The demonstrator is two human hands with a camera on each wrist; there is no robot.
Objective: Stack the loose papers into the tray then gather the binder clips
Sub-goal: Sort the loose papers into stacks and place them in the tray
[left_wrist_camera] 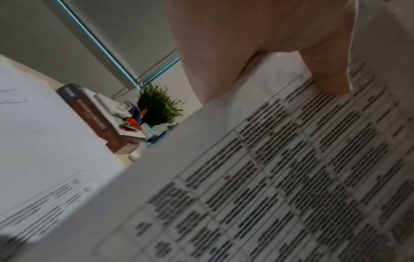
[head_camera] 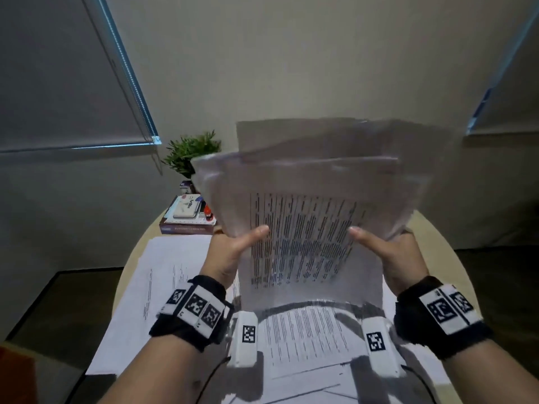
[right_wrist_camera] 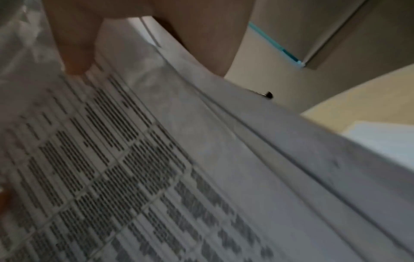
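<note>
A stack of printed papers (head_camera: 306, 223) stands lifted and tilted above the round table, its sheets fanned and blurred at the top. My left hand (head_camera: 233, 252) grips its lower left edge, thumb on the front sheet and fingers hidden behind. My right hand (head_camera: 390, 258) grips the lower right edge the same way. The left wrist view shows the thumb (left_wrist_camera: 325, 74) pressing the printed sheet (left_wrist_camera: 268, 177). In the right wrist view a thumb (right_wrist_camera: 74, 44) lies on the papers (right_wrist_camera: 156, 159), and a small black clip-like thing (right_wrist_camera: 267, 94) peeks past their edge. No tray is in view.
More loose sheets (head_camera: 163, 287) lie spread over the beige table (head_camera: 437, 237) under and left of my hands. At the far left of the table sit a pile of books with stationery (head_camera: 186, 220) and a small green plant (head_camera: 192, 151). Walls stand close behind.
</note>
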